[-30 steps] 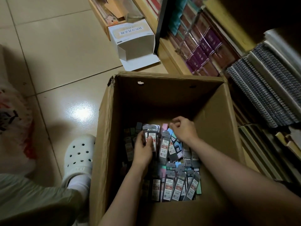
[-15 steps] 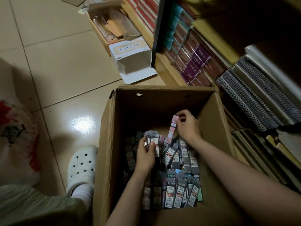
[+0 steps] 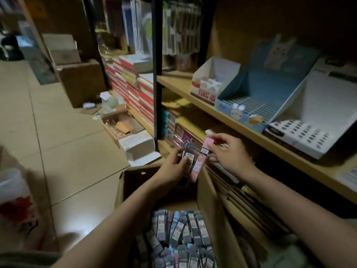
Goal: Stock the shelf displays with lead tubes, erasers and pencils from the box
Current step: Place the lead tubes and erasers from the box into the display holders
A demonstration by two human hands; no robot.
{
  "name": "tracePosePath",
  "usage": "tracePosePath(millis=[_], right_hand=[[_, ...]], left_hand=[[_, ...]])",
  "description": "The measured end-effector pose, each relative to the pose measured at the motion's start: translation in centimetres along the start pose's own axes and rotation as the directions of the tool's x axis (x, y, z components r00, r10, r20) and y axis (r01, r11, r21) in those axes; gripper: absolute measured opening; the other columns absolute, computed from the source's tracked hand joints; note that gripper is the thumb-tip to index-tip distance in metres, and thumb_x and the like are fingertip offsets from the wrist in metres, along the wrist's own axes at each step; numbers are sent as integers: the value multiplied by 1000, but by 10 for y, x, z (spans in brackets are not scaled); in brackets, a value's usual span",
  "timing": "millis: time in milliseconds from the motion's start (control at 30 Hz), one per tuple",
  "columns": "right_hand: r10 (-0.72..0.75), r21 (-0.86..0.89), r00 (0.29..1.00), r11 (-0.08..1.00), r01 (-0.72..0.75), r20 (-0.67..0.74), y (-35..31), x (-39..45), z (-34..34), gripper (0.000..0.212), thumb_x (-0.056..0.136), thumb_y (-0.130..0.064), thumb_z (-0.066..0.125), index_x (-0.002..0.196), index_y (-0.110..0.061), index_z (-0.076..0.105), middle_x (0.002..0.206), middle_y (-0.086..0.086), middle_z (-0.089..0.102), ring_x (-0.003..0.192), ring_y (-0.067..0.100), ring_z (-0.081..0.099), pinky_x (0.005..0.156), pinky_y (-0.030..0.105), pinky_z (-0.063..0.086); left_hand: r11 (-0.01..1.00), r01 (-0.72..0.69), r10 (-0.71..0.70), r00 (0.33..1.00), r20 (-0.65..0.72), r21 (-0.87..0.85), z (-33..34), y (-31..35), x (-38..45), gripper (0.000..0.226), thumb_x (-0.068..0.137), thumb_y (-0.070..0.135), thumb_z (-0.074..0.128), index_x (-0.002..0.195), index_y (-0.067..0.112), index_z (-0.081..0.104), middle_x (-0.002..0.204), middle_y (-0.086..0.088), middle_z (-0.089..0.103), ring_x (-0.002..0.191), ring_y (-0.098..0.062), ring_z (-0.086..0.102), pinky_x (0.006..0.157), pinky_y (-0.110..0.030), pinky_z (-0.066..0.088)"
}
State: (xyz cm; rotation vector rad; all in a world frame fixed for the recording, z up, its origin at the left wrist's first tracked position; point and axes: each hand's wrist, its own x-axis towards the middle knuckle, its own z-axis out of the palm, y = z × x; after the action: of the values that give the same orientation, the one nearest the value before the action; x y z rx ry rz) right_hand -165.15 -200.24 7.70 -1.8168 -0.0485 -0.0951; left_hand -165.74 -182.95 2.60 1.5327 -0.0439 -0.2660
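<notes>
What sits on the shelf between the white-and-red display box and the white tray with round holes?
In the head view, a blue slotted display stand, apparently empty, sits between the white-and-red box and the holed white tray.

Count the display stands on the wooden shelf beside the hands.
3, side by side: white-and-red stand farthest, blue slotted stand in the middle, white stand with round holes nearest. More may sit beyond the frame's right edge.

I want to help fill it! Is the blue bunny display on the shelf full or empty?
Empty. The blue bunny display on the shelf shows only bare ridged slots, with no tubes in them.
</notes>
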Motion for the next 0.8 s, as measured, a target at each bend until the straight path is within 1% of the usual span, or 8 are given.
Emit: tracePosePath(millis=[100, 167, 233, 333, 500, 600, 667, 800], right_hand=[[-30, 23, 999, 999, 31, -24, -37, -15, -30, 13, 94, -9, 62, 102, -17, 67, 100, 6, 70, 84, 16, 73, 65, 26, 59], [-34, 51, 997, 998, 37, -65, -56, -21, -46, 14, 93, -7, 63, 100, -17, 68, 101, 6, 70, 83, 16, 73, 63, 23, 59], [-54, 31, 992, 998, 58, -113, -73, -24, -60, 13, 91, -9, 66, 97, -20, 70, 98, 6, 70, 79, 16, 73, 61, 22, 58], [-125, -72, 986, 990, 118, -114, -97, -23, -81, 12, 85, -15, 73, 92, -25, 73, 93, 3, 73, 81, 20, 73, 66, 30, 60], [-223, -224, 962, 957, 186, -156, -133, -2, -118, 12, 85, -15, 74, 91, -25, 72, 89, 1, 74, 73, 18, 73, 71, 32, 61], [-326, -348, 917, 907, 235, -232, -151, 22, -140, 11, 86, -15, 72, 92, -24, 69, 89, -1, 72, 75, 15, 73, 74, 35, 61], [-411, -485, 870, 840, 246, -272, -158, 42, -149, 10, 86, -18, 72, 93, -24, 68, 89, -4, 71, 77, 12, 72, 74, 35, 61], [-532, -720, 802, 666, 197, -272, -159, 79, -152, 12, 86, -24, 73, 97, -20, 70, 91, -5, 70, 84, 9, 66, 73, 24, 55]], left_hand=[[997, -65, 61, 996, 64, 50, 15, 41, 1, 22, 102, 20, 43, 124, 23, 48, 108, -6, 65, 81, -10, 70, 61, -28, 58], [993, -84, 75, 992, 96, 86, 23, 63, 3, 21, 101, 23, 45, 121, 29, 50, 106, -4, 67, 82, -16, 71, 67, -36, 60], [991, -97, 82, 985, 154, 94, 30, 81, 6, 18, 100, 29, 47, 115, 38, 52, 103, 0, 68, 82, -17, 72, 66, -36, 59], [987, -146, 132, 974, 186, 63, 34, 102, 13, 19, 96, 34, 50, 110, 46, 55, 105, -2, 68, 84, -19, 72, 68, -34, 57], [983, -167, 179, 966, 186, -82, 42, 122, 38, 28, 102, 25, 43, 128, 30, 48, 104, -9, 65, 84, -19, 69, 74, -34, 56], [970, -186, 208, 968, 143, -153, 46, 134, 56, 30, 103, 18, 40, 133, 14, 45, 100, -10, 65, 83, -19, 67, 79, -36, 56], [968, -211, 228, 965, 128, -136, 47, 144, 68, 29, 104, 18, 39, 130, 8, 47, 102, -10, 65, 83, -16, 68, 72, -31, 56], [965, -231, 246, 962, 118, -123, 44, 147, 93, 28, 103, 21, 40, 129, 13, 49, 104, -9, 65, 93, -23, 65, 74, -36, 54]])
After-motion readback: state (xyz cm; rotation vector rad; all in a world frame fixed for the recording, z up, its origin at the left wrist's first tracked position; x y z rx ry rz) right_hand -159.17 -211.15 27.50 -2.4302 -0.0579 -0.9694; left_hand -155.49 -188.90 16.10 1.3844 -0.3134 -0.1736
